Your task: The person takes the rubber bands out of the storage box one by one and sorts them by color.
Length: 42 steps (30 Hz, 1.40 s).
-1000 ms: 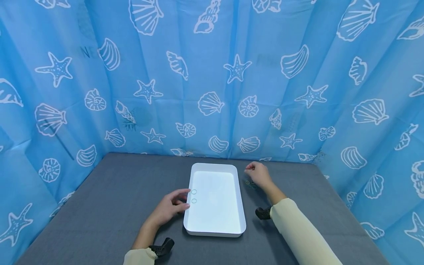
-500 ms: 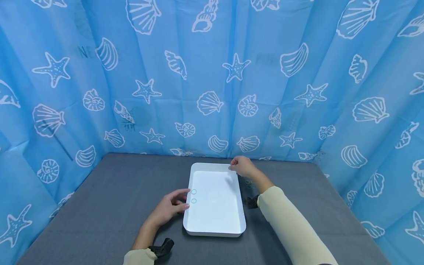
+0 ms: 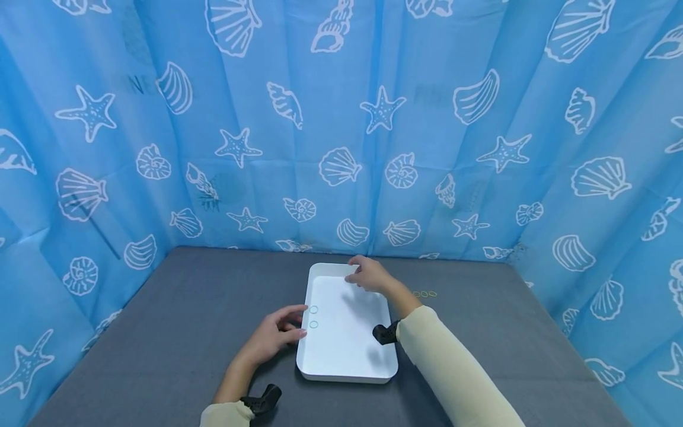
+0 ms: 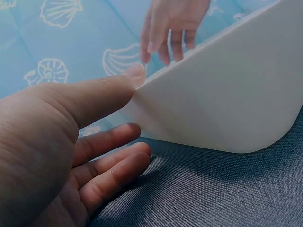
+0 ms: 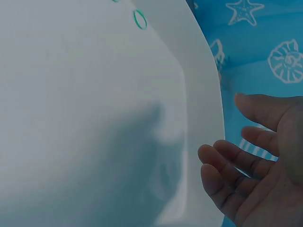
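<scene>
A white rectangular tray [image 3: 347,332] lies on the grey cloth. Two thin green loops [image 3: 313,316], like small rubber bands, lie inside along its left side; one green loop [image 5: 139,20] shows whole in the right wrist view. My left hand [image 3: 274,333] rests at the tray's left rim, thumb [image 4: 135,73] touching the edge and the other fingers loosely bent below. Over the far end of the tray hovers my right hand [image 3: 369,274], its fingers [image 5: 213,182] loose and spread apart, with nothing visible between them. A shadow of it falls on the tray floor.
Several thin yellow loops [image 3: 424,294] lie on the grey cloth [image 3: 480,344] right of the tray, partly behind the right forearm. A blue curtain [image 3: 341,118] with white shells hangs behind and at both sides. Each wrist carries a black mount [image 3: 385,333].
My right hand has moved left from beside the loops on the cloth to over the tray's far end. Yellow loops have come into view; the green ones there are now hidden. Left hand stays put.
</scene>
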{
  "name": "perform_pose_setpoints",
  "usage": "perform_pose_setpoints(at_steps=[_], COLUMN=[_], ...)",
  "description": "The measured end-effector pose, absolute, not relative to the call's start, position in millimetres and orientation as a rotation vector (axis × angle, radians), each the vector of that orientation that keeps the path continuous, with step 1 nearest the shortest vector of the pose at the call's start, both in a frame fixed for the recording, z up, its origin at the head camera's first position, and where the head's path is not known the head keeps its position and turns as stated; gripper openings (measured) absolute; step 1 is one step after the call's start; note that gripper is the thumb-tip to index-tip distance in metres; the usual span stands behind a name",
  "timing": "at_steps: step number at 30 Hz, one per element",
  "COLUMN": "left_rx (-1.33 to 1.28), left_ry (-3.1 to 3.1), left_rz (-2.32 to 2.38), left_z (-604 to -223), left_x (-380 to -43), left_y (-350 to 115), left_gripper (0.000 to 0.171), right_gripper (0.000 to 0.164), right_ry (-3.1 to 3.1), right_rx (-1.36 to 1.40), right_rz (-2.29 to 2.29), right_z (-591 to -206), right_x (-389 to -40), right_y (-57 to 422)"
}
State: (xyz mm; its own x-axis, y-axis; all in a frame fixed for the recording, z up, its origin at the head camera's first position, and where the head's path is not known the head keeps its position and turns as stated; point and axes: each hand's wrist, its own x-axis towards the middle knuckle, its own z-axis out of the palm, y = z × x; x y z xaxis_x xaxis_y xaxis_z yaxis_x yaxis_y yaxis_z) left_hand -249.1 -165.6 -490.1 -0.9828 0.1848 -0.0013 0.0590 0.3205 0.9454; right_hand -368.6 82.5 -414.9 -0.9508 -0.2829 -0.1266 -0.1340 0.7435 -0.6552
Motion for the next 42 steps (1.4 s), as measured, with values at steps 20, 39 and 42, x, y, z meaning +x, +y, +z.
perform_pose_setpoints(at_steps=[20,39,42], left_rx=[0.253,0.264,0.260], left_ry=[2.436,2.455,2.447], left_rz=[1.774,1.759,1.760], left_z=[-493,-494,-493], left_x=[-250,-251,-251], left_y=[-167,-169,-168], left_gripper=[0.052,0.051,0.051], right_gripper=[0.059,0.020,0.017], right_ry=[2.605,2.588,2.596], right_rx=[-0.499,-0.707,-0.694], right_rz=[-1.115,-0.919,-0.906], right_z=[-453,-465,-466], right_x=[-349,-344,-343], right_y=[42,26,25])
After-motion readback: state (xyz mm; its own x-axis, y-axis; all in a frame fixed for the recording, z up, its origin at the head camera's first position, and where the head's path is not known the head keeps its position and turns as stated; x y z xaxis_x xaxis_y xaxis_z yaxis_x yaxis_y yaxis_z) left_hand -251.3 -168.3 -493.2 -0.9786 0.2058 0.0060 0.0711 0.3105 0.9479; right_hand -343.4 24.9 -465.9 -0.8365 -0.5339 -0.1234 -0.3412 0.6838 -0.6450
